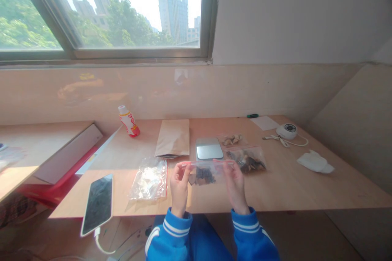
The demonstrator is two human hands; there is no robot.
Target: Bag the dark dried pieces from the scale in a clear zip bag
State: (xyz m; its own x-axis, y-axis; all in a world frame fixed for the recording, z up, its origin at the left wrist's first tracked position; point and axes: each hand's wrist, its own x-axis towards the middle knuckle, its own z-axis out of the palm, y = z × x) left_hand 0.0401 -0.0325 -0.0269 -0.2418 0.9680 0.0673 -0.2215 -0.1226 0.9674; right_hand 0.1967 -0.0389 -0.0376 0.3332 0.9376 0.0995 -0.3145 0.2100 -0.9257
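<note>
Between my two hands is a clear zip bag (202, 174) with dark pieces inside, held up over the table's front part. My left hand (179, 183) pinches its top left corner, and my right hand (235, 183) pinches the top right corner. Just beyond the bag lies a flat scale (209, 148) with a shiny plate. To the right of the scale are a bag of dark brown dried pieces (247, 160) and a smaller bag of pale pieces (232, 140). Left of my left hand is a pile of clear plastic bags (149, 179).
A brown paper pouch (173, 138) lies beyond the clear bags, with a red and white bottle (129, 121) to its left. A charging phone (98, 204) overhangs the front left edge. At right are a small white fan-like device (286, 131) with a cable and a crumpled tissue (315, 162).
</note>
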